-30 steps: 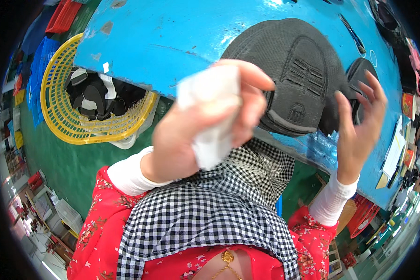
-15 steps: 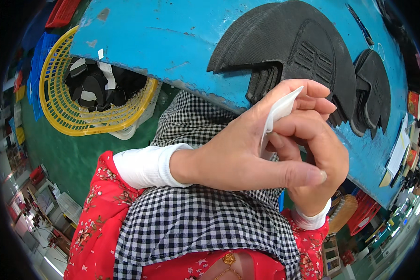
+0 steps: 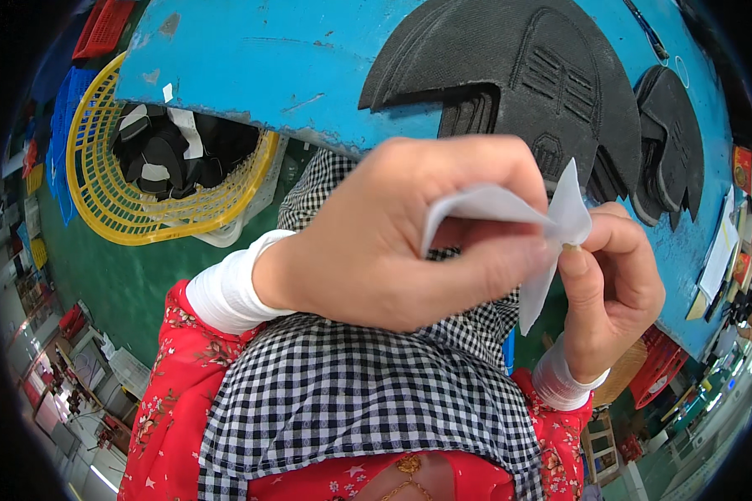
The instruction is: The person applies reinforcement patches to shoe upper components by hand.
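White sheet (image 3: 566, 213) hangs between your hands, near side of the black stack (image 3: 551, 75). Your left (image 3: 405, 238) and right (image 3: 606, 288) fingers pinch it. Likely light, floppy, easily creased or torn; edges seem the best hold.

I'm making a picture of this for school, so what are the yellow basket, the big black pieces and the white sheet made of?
Yellow basket: plastic, slightly shiny, with one smooth rim and neat grid holes.
Big black pieces: perhaps rubber or foam, matt, with fine grain and pressed-in grooves.
White sheet: thin and matt, bending softly; paper or cloth, I can't tell.
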Demonstrator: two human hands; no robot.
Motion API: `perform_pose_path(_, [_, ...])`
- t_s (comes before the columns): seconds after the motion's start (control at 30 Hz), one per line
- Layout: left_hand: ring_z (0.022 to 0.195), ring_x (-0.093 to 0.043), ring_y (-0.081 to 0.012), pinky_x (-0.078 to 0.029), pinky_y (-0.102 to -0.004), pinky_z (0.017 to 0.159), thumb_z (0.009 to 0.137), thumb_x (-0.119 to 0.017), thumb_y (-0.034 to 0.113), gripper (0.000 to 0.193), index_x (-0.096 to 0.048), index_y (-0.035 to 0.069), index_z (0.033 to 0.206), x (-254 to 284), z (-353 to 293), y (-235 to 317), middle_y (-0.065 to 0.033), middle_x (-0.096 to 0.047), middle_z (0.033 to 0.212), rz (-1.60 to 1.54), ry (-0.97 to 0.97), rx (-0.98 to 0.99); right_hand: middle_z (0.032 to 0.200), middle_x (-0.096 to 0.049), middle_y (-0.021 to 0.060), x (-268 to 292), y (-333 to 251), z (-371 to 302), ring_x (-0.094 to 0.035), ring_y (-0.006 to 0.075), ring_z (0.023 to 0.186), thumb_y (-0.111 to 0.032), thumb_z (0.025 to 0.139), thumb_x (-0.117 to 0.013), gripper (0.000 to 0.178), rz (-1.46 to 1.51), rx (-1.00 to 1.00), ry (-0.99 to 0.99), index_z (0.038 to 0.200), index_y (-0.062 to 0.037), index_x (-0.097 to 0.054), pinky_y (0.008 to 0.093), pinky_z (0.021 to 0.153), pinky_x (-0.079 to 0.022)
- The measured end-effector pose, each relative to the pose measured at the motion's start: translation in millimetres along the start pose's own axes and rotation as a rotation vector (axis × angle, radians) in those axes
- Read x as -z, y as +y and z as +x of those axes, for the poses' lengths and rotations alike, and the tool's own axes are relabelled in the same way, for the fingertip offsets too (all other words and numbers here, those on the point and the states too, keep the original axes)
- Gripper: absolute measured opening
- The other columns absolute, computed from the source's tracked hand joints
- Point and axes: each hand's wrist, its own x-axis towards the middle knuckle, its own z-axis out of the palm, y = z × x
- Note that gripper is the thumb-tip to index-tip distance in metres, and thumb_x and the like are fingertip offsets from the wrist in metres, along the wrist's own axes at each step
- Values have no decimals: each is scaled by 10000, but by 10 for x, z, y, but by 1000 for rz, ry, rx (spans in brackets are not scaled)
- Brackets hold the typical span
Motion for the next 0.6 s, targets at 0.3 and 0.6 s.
perform_pose_path(0.3, [544,-482,-24,-332,-190,464,758,-590,-31,71,-557,-11,817,-45,-8,-47,-8,-561,693,63,-37,-83,857,-566,61,-15,8,-26,-505,94,750,-34,839,-612,111,-51,5,-59,911,31,-558,205,679,-387])
perform_pose_path(0.6, [540,-511,-39,-360,-191,462,736,-557,-56,88,-559,-17,815,-53,-4,-32,-26,-585,691,96,-40,-84,895,-594,79,-18,-27,-61,-546,106,789,5,820,-606,128,43,-78,-39,935,41,-565,204,731,-417])
